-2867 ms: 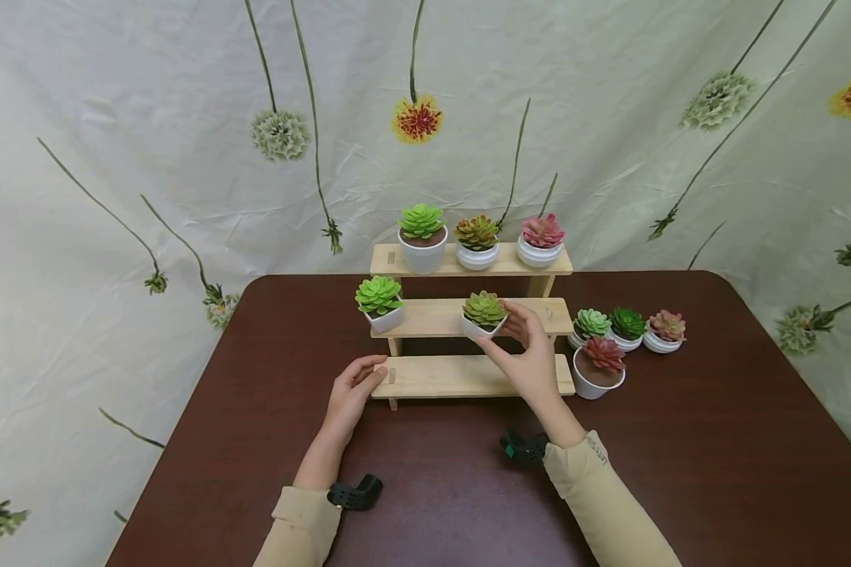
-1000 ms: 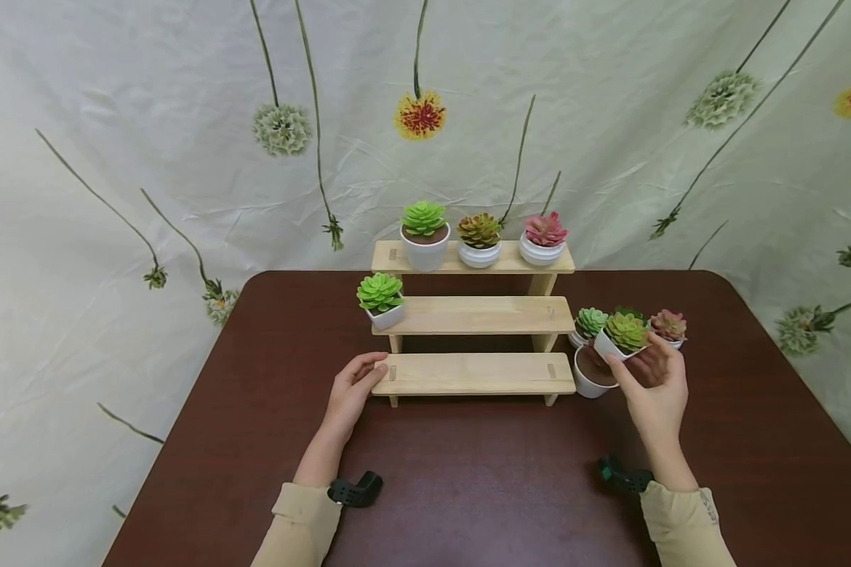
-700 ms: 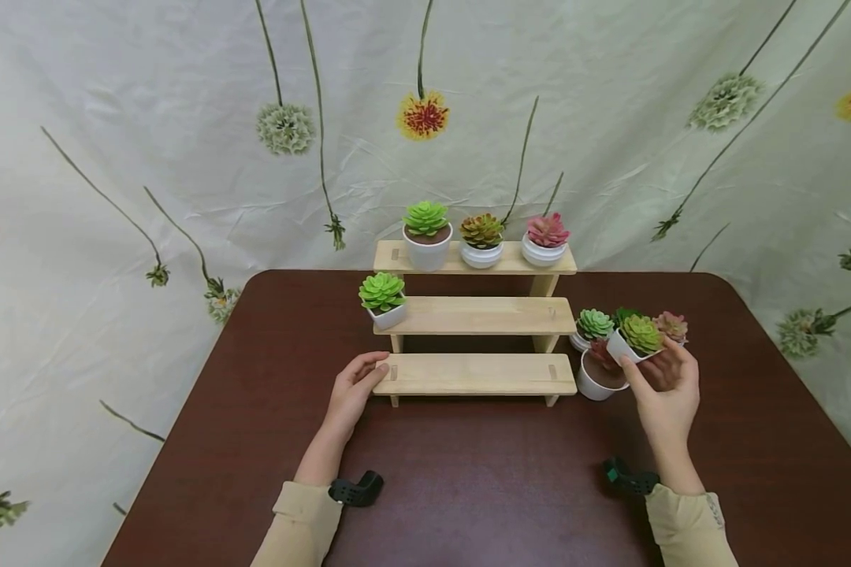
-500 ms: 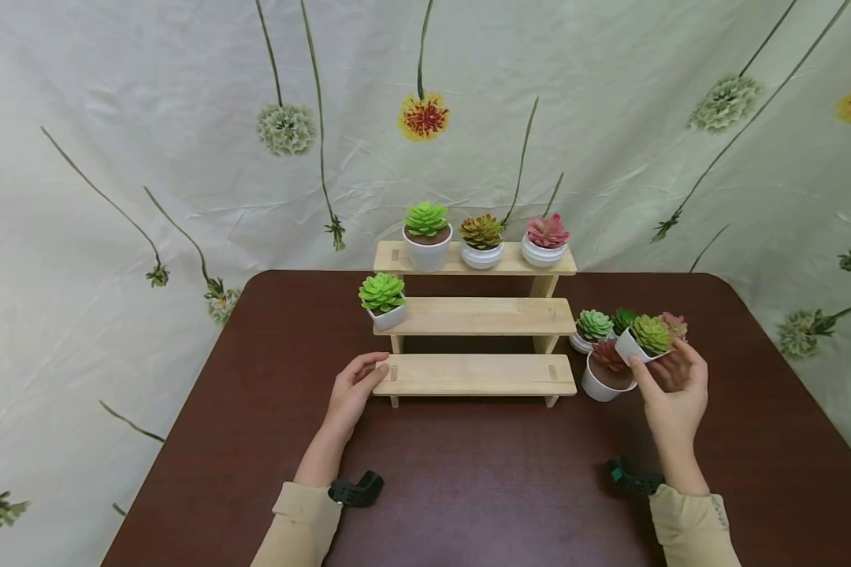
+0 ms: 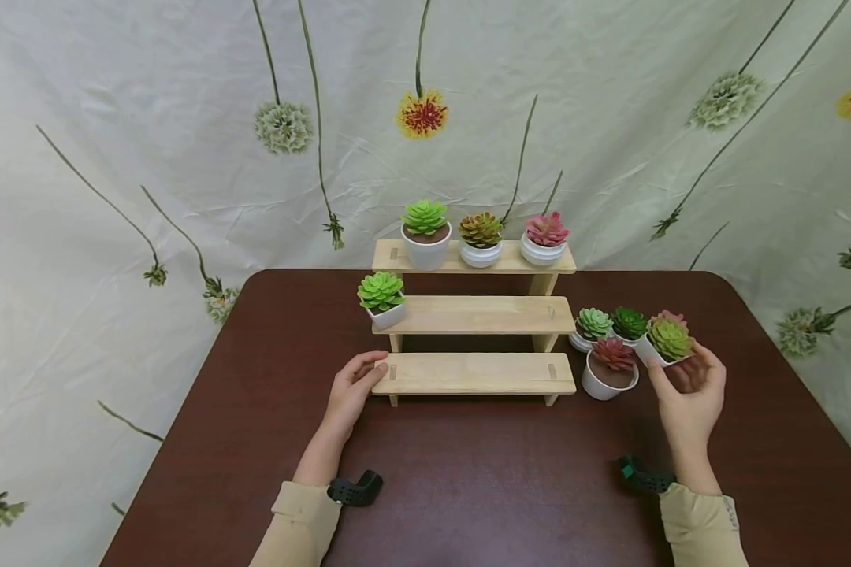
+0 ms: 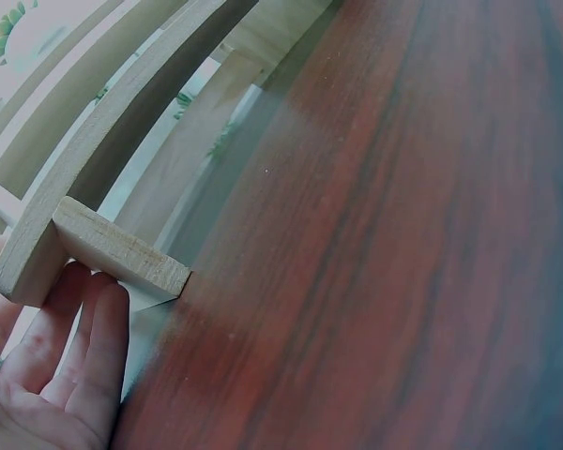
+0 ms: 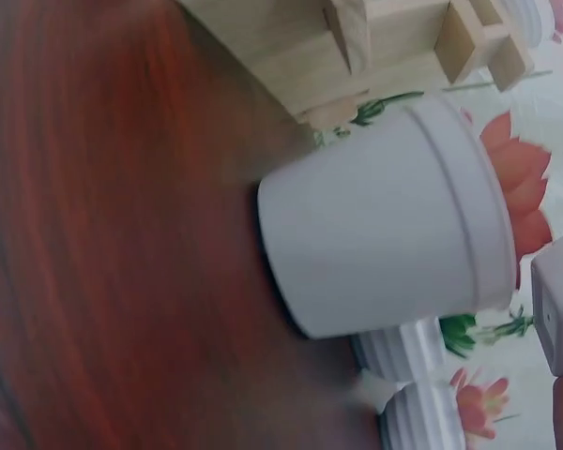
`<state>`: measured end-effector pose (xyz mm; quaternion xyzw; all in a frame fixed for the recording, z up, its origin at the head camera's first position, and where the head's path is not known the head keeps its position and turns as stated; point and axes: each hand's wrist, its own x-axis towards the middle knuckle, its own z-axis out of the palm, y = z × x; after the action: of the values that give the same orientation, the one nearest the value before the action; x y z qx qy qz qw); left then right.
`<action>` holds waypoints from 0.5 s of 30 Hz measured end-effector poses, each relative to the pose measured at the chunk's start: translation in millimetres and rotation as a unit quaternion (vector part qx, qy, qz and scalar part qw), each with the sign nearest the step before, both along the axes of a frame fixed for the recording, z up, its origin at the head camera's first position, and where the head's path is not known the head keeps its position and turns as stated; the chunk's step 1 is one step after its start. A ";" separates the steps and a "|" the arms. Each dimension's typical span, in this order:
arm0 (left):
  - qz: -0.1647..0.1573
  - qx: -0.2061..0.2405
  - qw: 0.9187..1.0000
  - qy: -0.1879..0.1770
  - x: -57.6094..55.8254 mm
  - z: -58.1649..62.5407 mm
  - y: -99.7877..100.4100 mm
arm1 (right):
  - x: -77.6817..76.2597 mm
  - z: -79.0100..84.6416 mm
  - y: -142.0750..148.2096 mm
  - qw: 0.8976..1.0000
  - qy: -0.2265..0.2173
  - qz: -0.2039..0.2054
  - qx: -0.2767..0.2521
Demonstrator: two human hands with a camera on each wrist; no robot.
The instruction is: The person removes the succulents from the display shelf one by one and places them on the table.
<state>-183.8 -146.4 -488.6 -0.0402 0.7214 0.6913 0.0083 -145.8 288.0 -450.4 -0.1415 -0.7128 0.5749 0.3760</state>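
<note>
Across a red-brown, wood-grained table (image 5: 440,465) stands a three-tier rack (image 5: 475,374) of pale, flat planks, its lowest board gripped at the left end by the left hand (image 5: 350,394). To the rack's right, raised above the table, the right hand (image 5: 696,394) pinches a smooth white angular pot (image 5: 648,348) holding a rosette (image 5: 670,339) of plump yellow-green leaves.

From the head we look forward and down, set well back, over the dark red-brown table (image 5: 461,480) to the three-tier wooden stand (image 5: 473,373) and the floral cloth (image 5: 184,102). At the left wrist we look slantwise, low and close, at the stand's left end beside the left hand (image 6: 52,366). At the right wrist we lie rolled sideways, very near the potted red succulent (image 7: 385,225), which the head view shares.
</note>
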 end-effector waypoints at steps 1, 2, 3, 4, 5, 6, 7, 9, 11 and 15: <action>0.001 0.000 1.000 0.001 0.0 0.1 0.1 | -0.1 -1.5 1.3 1.000 -0.005 -0.002 0.001; 0.002 -0.001 1.000 0.002 0.1 0.2 0.1 | -0.1 -2.9 2.4 1.000 -0.011 -0.003 0.003; 0.003 0.000 1.000 0.004 0.1 0.1 0.1 | -0.1 -4.4 3.3 1.000 -0.019 -0.005 0.006; 0.004 0.000 1.000 0.005 0.0 -0.2 0.1 | 0.1 -5.7 3.8 1.000 -0.026 -0.005 0.006; 0.005 0.001 1.000 0.006 0.0 -0.4 0.2 | 0.2 -7.2 4.5 0.999 -0.034 -0.004 0.005; 0.007 0.001 1.000 0.007 0.0 -0.4 0.2 | 0.1 -8.8 5.2 0.999 -0.036 0.000 -0.005; 0.007 -0.001 1.000 0.008 0.0 -0.6 0.2 | 0.1 -10.2 5.6 0.999 -0.042 0.001 -0.008; 0.007 0.000 1.000 0.008 -0.3 -1.1 0.2 | 0.2 -12.7 6.7 0.998 -0.055 0.002 -0.013; 0.005 -0.002 1.000 0.008 -0.3 -1.1 0.3 | 0.1 -15.2 8.6 0.998 -0.069 0.001 -0.013; 0.002 0.000 1.000 0.007 -0.9 -1.5 0.1 | 0.0 -17.9 11.4 0.994 -0.110 -0.005 0.001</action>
<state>-184.7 -146.3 -490.1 -0.0362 0.7216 0.6914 0.0018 -145.9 299.4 -468.3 -0.2074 -0.7499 0.5530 0.2982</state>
